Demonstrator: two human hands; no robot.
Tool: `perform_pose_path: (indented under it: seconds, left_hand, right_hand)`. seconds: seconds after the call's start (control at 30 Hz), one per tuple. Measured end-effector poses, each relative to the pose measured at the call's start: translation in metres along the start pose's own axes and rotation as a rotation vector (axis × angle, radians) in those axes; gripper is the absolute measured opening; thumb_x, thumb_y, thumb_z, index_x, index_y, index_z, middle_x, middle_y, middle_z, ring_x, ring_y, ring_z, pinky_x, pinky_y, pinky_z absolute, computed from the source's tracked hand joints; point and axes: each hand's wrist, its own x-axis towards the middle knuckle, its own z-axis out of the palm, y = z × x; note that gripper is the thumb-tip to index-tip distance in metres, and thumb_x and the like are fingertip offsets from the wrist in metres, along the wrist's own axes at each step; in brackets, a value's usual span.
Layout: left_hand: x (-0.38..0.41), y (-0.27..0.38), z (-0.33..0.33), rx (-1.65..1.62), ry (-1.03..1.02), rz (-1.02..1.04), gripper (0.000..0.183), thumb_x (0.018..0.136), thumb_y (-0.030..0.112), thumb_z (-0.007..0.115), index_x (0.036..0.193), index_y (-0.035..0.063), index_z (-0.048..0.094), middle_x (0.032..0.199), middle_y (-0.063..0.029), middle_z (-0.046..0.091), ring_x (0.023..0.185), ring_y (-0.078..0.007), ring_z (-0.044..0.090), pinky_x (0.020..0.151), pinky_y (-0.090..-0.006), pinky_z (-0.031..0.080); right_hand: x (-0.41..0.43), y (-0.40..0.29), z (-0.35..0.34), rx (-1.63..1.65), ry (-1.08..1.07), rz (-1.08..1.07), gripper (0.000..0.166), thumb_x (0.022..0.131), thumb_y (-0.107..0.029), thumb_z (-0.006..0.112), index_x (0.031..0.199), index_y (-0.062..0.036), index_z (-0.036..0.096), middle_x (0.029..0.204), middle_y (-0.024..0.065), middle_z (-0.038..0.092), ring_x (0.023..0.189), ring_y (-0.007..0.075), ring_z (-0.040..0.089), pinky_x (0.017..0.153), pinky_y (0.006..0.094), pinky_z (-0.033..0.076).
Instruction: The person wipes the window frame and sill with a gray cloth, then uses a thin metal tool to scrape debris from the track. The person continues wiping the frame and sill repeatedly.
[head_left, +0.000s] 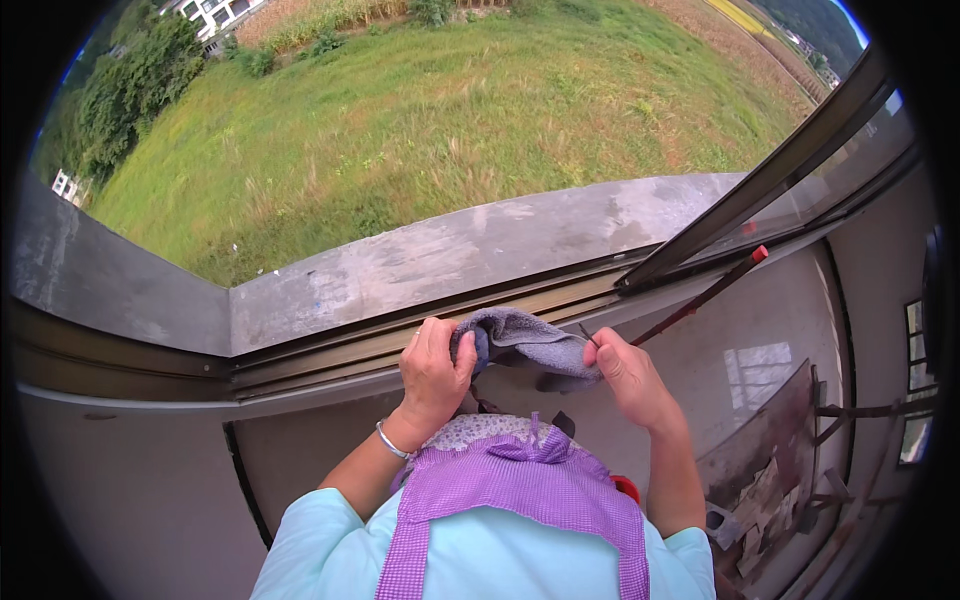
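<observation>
A grey cloth (547, 345) is stretched between my two hands, just inside the window. My left hand (435, 367) grips its left end, where a dark blue bunched part shows beside the thumb. My right hand (626, 371) pinches the cloth's right end, and a thin dark object (588, 334) sticks up from between its fingertips; what it is I cannot tell. Beyond the cloth runs the metal window track (360, 349), with the bare concrete outer sill (465, 255) behind it.
A sliding window frame (757, 172) stands at the right. Below it leans a dark reddish stick (701, 296) with a red tip. On the floor at the lower right lies a board (780, 435) with torn scraps on it. Grass (465, 127) spreads outside, below the sill.
</observation>
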Motion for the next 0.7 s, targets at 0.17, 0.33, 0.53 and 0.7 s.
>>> perform_pose_path:
  seconds: [0.17,0.33,0.53,0.7]
  left_hand:
    - [0.002,-0.011,0.002,0.132,-0.038,0.147,0.028,0.075,0.000,0.070,0.101,0.0033,0.061,0.077,-0.0106,0.056,0.068,-0.0292,0.058,0.059,-0.0381,0.048]
    - [0.002,-0.016,0.003,0.192,-0.082,0.209,0.024,0.074,0.002,0.071,0.097,0.0037,0.065,0.080,-0.0094,0.057,0.065,-0.0255,0.057,0.055,-0.0355,0.047]
    - [0.008,-0.022,-0.002,0.193,-0.101,0.238,0.029,0.073,0.002,0.070,0.102,0.0027,0.065,0.087,-0.0085,0.057,0.072,-0.0247,0.056,0.060,-0.0351,0.046]
    - [0.001,-0.034,0.004,0.206,-0.056,0.282,0.026,0.077,0.005,0.066,0.102,0.0013,0.065,0.090,-0.0105,0.058,0.074,-0.0259,0.056,0.064,-0.0352,0.045]
  right_hand:
    - [0.014,-0.016,0.027,-0.524,0.045,-0.203,0.029,0.093,-0.030,0.058,0.077,-0.0057,0.061,0.071,0.0114,0.055,0.065,0.0272,0.060,0.060,0.0384,0.047]
    - [0.040,-0.005,0.056,-0.933,0.150,-0.286,0.022,0.088,-0.024,0.063,0.073,-0.0079,0.063,0.070,0.0094,0.059,0.068,0.0256,0.063,0.060,0.0376,0.051]
    - [0.065,-0.013,0.055,-1.111,-0.081,-0.316,0.010,0.078,-0.014,0.060,0.075,-0.0062,0.065,0.074,0.0113,0.065,0.073,0.0256,0.066,0.064,0.0364,0.053]
    - [0.085,-0.014,0.067,-1.023,-0.231,-0.465,0.008,0.077,-0.012,0.058,0.075,-0.0071,0.064,0.074,0.0113,0.066,0.074,0.0256,0.067,0.065,0.0355,0.052]
